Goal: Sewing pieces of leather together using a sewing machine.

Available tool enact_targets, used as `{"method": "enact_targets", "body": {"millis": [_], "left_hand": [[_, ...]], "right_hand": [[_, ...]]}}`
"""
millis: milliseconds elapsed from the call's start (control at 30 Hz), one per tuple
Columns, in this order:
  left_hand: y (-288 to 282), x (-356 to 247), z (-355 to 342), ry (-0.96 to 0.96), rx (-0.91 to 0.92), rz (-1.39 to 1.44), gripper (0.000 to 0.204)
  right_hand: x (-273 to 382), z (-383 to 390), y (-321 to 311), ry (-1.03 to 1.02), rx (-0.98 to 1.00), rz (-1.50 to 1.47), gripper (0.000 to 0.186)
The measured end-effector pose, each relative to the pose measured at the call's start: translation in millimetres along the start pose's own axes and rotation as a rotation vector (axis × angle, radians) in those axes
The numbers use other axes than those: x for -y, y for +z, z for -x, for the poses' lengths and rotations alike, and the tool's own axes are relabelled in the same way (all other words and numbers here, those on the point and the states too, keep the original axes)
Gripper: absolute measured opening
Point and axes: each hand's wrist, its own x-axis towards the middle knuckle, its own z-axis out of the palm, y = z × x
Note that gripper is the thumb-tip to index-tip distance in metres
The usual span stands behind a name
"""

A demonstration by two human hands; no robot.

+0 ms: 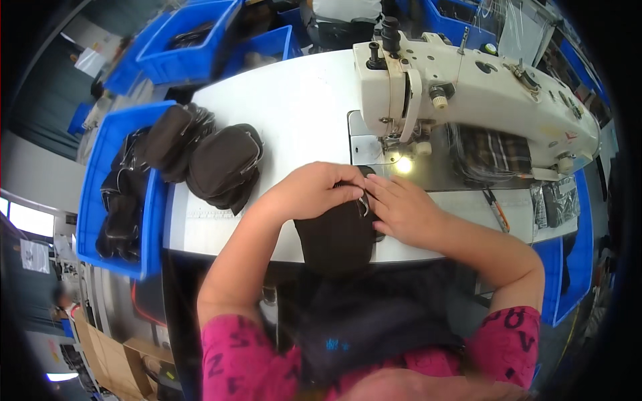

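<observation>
A dark brown fabric piece [333, 240] with a zipper [363, 208] along its edge lies at the table's front edge, below the sewing machine's lit needle area. My left hand [324, 190] grips its upper part with fingers and thumb curled at the zipper. My right hand [401, 207] rests on the piece's right side, fingertips bent against the zipper beside my left fingers. Stacked brown fabric pouches [221, 164] lie to the left on the white table [301, 100].
A white sewing machine [481, 93] stands at right, with plaid fabric [491, 150], orange-handled snips [496, 210] and a plastic-wrapped bundle [555, 200]. A blue bin [93, 220] of brown pieces sits at left. More blue bins [160, 57] stand behind. A cardboard box [100, 341] is at lower left.
</observation>
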Motion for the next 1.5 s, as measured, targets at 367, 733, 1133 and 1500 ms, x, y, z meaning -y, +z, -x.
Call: {"method": "enact_targets", "body": {"millis": [367, 733, 1133, 1500], "left_hand": [[-4, 43, -56, -0.020, -0.158, -0.158, 0.016], [-1, 44, -55, 0.120, -0.188, -0.214, 0.013], [7, 41, -55, 0.102, -0.274, -0.233, 0.010], [14, 36, -59, 0.023, -0.369, -0.438, 0.013]], "right_hand": [[-28, -17, 12, -0.180, -0.239, -0.087, 0.032], [-22, -18, 4, -0.207, -0.289, 0.079, 0.018], [-20, -12, 6, -0.218, -0.385, 0.151, 0.022], [-16, -4, 4, -0.172, -0.275, 0.233, 0.025]]}}
